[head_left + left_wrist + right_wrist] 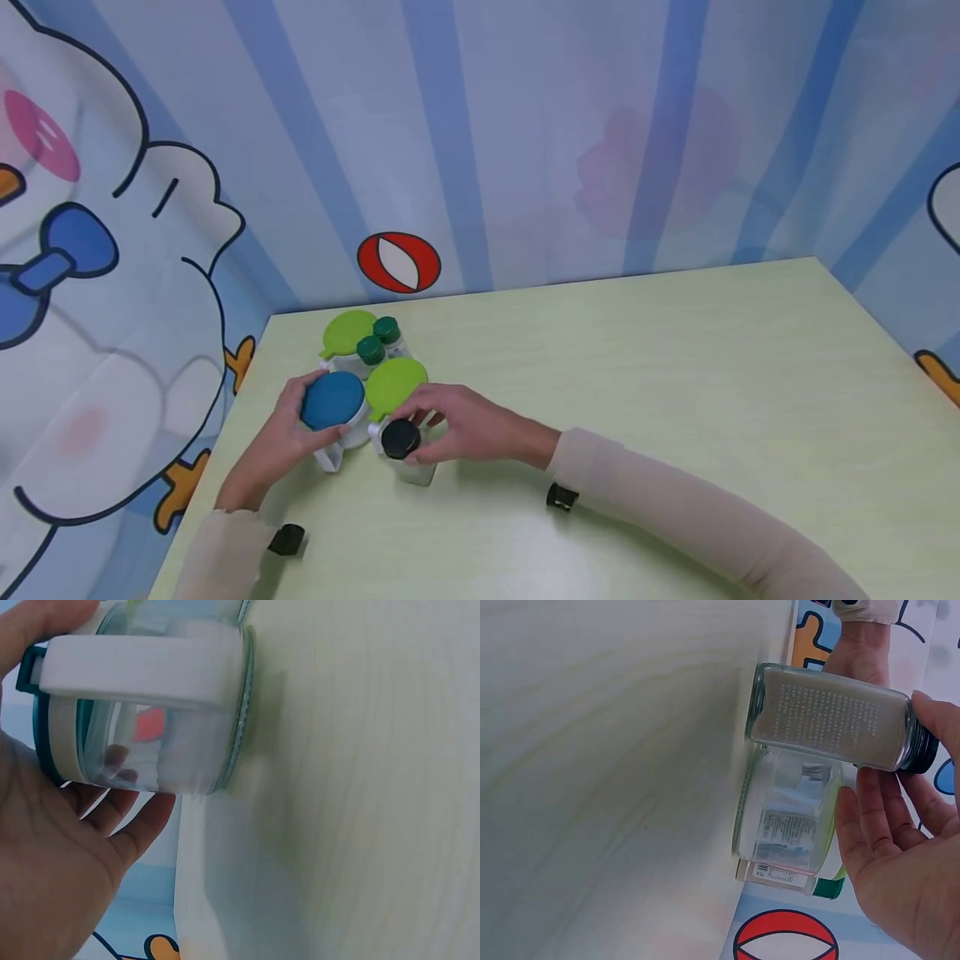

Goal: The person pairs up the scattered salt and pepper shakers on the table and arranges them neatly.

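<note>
A glass jar with a blue lid [333, 400] and white handle [135, 669] stands at the table's left; my left hand [288, 433] curls round its lid, thumb at the near side. In the left wrist view the left hand [52, 847] is around the lid end. My right hand [480, 425] pinches the black cap [401, 438] of a square glass bottle [829, 716] with pale contents. In the right wrist view the right hand's [907, 847] other fingers extend beside the green-lidded jar [791, 814].
Behind the blue-lidded jar stand two green-lidded containers, one near [397, 385] and one farther back [349, 332], with two small green-capped bottles [371, 351] between and beside them. The pale table [637, 375] meets a patterned curtain [525, 150] at its back edge.
</note>
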`<control>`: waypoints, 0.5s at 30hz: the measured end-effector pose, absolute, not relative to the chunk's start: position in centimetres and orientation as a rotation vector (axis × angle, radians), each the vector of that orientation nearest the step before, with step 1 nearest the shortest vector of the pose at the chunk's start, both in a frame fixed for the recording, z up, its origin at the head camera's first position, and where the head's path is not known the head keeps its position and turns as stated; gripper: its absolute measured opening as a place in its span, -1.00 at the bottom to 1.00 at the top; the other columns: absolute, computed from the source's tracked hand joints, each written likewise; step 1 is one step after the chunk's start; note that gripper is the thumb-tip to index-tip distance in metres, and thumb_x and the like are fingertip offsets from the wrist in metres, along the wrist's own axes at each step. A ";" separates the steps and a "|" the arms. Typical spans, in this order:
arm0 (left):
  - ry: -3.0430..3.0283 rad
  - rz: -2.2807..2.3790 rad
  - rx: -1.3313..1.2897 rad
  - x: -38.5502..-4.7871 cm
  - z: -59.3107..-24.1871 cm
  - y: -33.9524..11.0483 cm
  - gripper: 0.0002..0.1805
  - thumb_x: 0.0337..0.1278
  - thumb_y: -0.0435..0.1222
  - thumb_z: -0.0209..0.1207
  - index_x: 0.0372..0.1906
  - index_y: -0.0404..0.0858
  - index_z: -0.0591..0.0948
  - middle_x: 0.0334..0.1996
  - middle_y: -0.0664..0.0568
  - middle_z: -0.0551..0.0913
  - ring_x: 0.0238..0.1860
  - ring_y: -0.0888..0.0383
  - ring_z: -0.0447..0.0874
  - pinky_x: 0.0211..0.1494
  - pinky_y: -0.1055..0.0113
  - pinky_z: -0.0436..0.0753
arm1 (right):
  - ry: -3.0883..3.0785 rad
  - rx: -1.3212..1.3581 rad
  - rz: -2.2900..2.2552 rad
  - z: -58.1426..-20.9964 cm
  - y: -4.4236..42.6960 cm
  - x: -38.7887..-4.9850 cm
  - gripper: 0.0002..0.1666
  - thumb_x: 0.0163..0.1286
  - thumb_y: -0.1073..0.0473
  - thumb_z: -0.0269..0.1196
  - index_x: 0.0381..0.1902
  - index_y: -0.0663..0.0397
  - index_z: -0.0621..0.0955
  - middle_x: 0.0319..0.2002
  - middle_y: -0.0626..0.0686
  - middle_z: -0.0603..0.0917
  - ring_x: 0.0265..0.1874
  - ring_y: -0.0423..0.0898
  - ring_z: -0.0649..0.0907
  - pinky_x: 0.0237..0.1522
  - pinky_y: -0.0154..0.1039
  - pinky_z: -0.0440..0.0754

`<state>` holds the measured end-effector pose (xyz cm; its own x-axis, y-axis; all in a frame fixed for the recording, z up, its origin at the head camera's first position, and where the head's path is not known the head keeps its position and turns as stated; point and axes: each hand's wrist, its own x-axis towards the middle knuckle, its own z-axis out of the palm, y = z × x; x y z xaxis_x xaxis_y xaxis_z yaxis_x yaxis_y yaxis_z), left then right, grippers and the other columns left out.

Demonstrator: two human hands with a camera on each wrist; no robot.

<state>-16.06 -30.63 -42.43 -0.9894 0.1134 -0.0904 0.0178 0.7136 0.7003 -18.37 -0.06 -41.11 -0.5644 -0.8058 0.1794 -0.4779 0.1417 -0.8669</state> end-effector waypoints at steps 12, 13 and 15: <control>2.744 1.270 -0.038 -15.7 -42.9 -30.2 0.09 0.18 -0.09 0.39 0.59 -0.27 -0.06 0.54 -0.39 -0.02 0.45 -0.44 0.05 0.39 -0.40 0.29 | 2.011 -1.171 -1.433 -41.6 -0.1 -18.3 -0.39 0.25 0.17 0.49 0.26 0.01 0.60 0.08 -0.12 0.63 0.02 -0.26 0.63 0.19 -0.03 0.65; 2.736 1.286 -0.038 -15.7 -42.9 -30.2 0.09 0.19 -0.10 0.39 0.59 -0.27 -0.06 0.54 -0.39 -0.03 0.45 -0.44 0.04 0.40 -0.41 0.28 | 1.999 -1.167 -1.437 -41.6 -0.2 -18.3 -0.39 0.25 0.17 0.49 0.26 0.02 0.60 0.09 -0.12 0.63 0.03 -0.27 0.63 0.20 -0.05 0.64; 2.721 1.311 -0.046 -15.6 -43.0 -30.1 0.08 0.19 -0.12 0.39 0.59 -0.26 -0.07 0.54 -0.39 -0.04 0.46 -0.45 0.03 0.40 -0.41 0.27 | 1.973 -1.164 -1.449 -41.7 -0.2 -18.4 -0.38 0.26 0.16 0.49 0.27 0.05 0.59 0.11 -0.12 0.63 0.05 -0.26 0.63 0.21 -0.07 0.63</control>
